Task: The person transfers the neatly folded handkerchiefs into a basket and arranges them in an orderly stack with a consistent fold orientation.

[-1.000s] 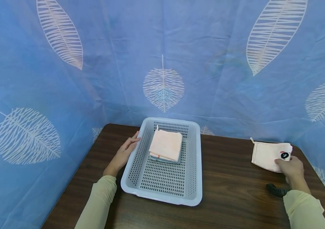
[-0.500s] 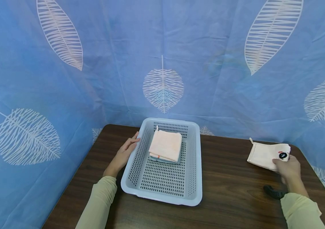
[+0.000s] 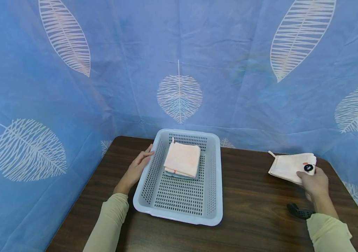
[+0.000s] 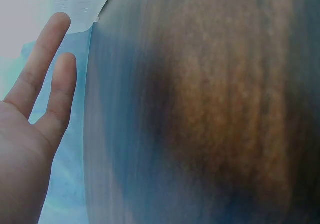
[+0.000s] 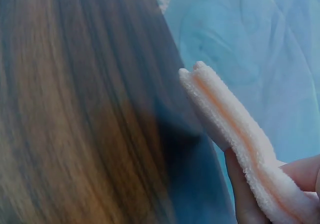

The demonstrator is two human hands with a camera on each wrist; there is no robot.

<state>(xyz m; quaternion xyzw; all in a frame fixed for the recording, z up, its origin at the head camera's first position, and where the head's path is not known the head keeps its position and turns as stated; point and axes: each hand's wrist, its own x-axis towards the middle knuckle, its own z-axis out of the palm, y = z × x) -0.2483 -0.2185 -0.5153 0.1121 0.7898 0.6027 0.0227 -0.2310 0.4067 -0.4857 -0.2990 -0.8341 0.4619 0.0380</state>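
A light blue plastic basket [image 3: 218,182] with slotted walls stands on the table. My left hand [image 3: 133,172] rests against its left rim; the left wrist view shows two straight fingers [image 4: 37,76] of that hand, the others being out of view or hidden. Inside the basket lies a stack of folded towels, with a pale pink towel [image 3: 183,159] on top. Over the table's right end, my right hand [image 3: 316,182] pinches a folded whitish towel [image 3: 287,166] with a black round design and a hanging loop. Thumb and fingers press its layered edge [image 5: 245,139] from both sides.
The dark wood table [image 3: 251,196] extends around the basket and below the right hand. A blue leaf-patterned curtain [image 3: 229,87] hangs behind it and along its sides. A black curved piece [image 3: 300,211] sits at the right wrist.
My right hand has moved slightly left with the whitish towel, which tilts more now. My left hand and the basket have stayed in place.
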